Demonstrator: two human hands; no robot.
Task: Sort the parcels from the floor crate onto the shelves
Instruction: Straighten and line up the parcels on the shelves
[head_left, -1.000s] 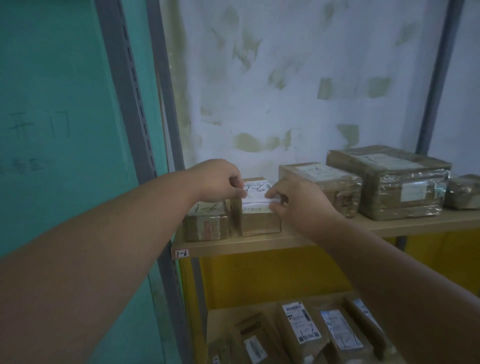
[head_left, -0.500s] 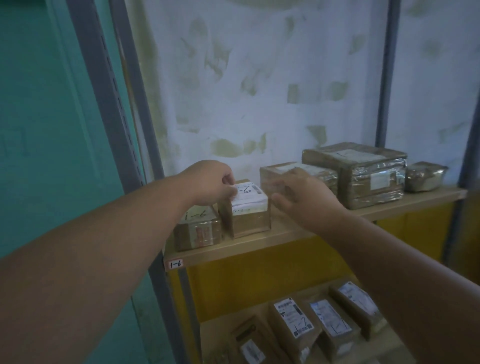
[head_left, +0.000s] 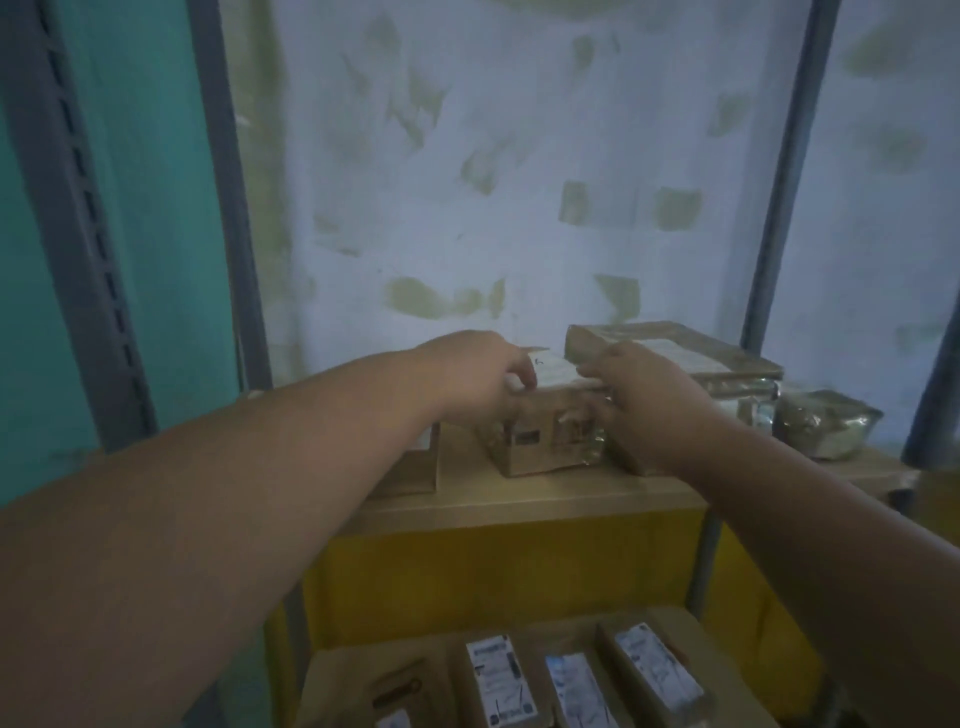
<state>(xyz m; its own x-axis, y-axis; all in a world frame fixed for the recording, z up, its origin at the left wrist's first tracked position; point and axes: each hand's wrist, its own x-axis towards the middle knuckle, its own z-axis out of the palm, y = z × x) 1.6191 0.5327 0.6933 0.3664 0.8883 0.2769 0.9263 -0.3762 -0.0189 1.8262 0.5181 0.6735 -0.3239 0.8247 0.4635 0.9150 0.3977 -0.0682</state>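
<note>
Small parcel (head_left: 545, 415) on shelf (head_left: 519, 501) gripped by left hand (head_left: 478, 379) & right hand (head_left: 639, 410), fingers curled | risk: nudged off front edge, or neighbour pkg (head_left: 675, 358) bumped.

Single head-worn view, wide-angle.
Camera looks forward and slightly down from arm's reach at the upper shelf (head_left: 519, 506); both forearms enter from the bottom corners; wall (head_left: 519, 182) fills the upper frame, lower shelf (head_left: 332, 670) the bottom edge. No second view shares the scene.
</note>
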